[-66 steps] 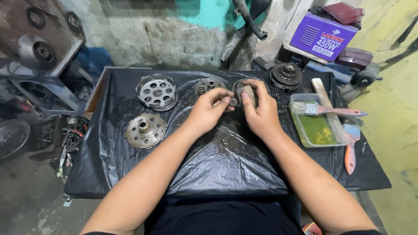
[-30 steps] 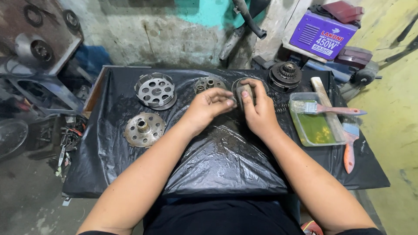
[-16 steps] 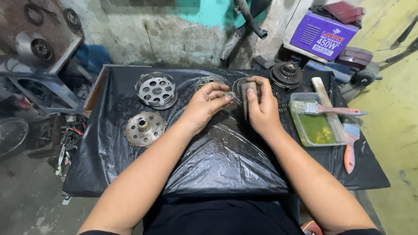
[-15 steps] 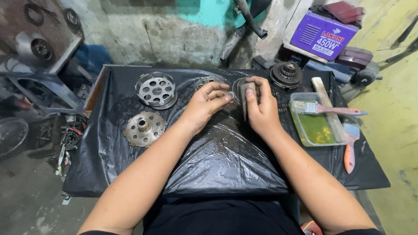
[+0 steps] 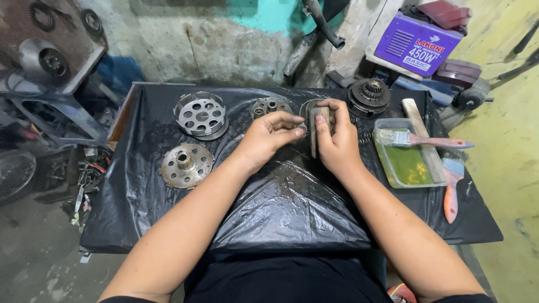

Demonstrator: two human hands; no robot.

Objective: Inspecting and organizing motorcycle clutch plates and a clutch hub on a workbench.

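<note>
I'm gripping a flat grey metal piece [image 5: 318, 128] upright in my right hand [image 5: 336, 147], fingers closed around it, near the far edge of the table [image 5: 168, 224]. My left hand [image 5: 268, 138] is pinching a small part against its side; can't tell what it is. I judge this as a fitting or cleaning step. Next move, I'd say, needs steady alignment. Perforated drum [image 5: 200, 114] and hub plate [image 5: 186, 165] are sitting towards the left edge, brush tray [image 5: 405, 164] towards the right.

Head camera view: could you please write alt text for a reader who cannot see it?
Both hands, left hand and right hand, hold a round metal part upright on a table covered with black plastic sheet. Around them lie a drilled metal drum, a flat hub disc, a gear assembly, and a tray of yellow-green liquid with a paintbrush across it.
</note>
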